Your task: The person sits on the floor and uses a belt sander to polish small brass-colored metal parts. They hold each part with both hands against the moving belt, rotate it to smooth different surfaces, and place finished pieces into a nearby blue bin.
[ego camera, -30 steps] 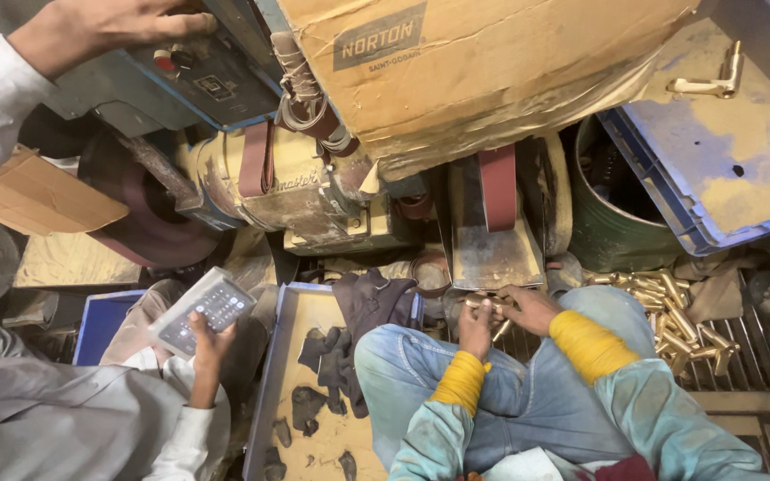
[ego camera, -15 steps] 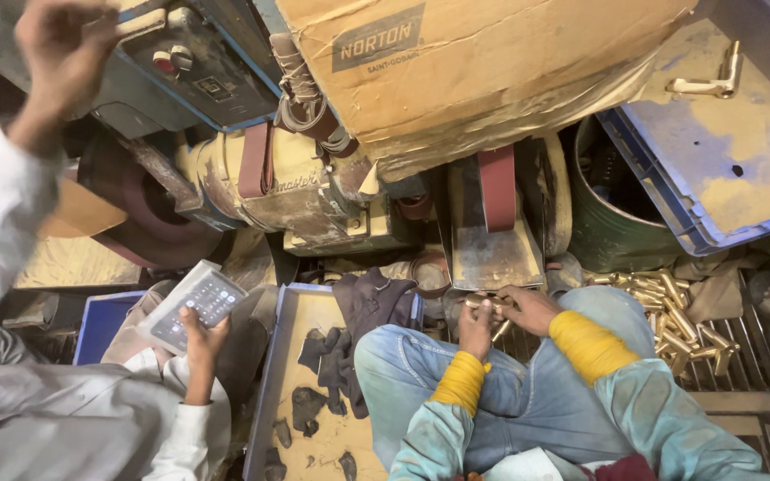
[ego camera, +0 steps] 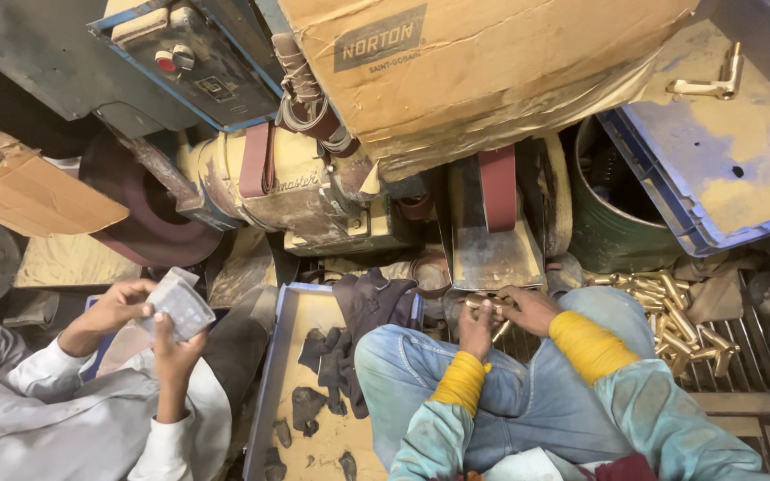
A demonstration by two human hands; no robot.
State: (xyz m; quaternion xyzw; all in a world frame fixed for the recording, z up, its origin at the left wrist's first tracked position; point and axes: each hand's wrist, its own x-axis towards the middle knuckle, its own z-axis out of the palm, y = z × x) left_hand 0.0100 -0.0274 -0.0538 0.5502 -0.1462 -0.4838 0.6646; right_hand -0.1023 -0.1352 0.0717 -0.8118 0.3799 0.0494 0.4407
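Below the sanding belt (ego camera: 497, 189), left hand (ego camera: 476, 331) and right hand (ego camera: 528, 307) meet, both clamped on a small brass piece (ego camera: 485, 305), wrists bent inward above the knees; brass fittings (ego camera: 670, 307) lie right.

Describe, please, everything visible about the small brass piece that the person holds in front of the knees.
The brass piece is a short, slim, yellow metal part, shiny and lying nearly level. The left hand grips it from below and the right hand pinches its other end, so the middle is mostly covered. It sits just under the dusty metal table of the belt sander. Its exact shape cannot be told.
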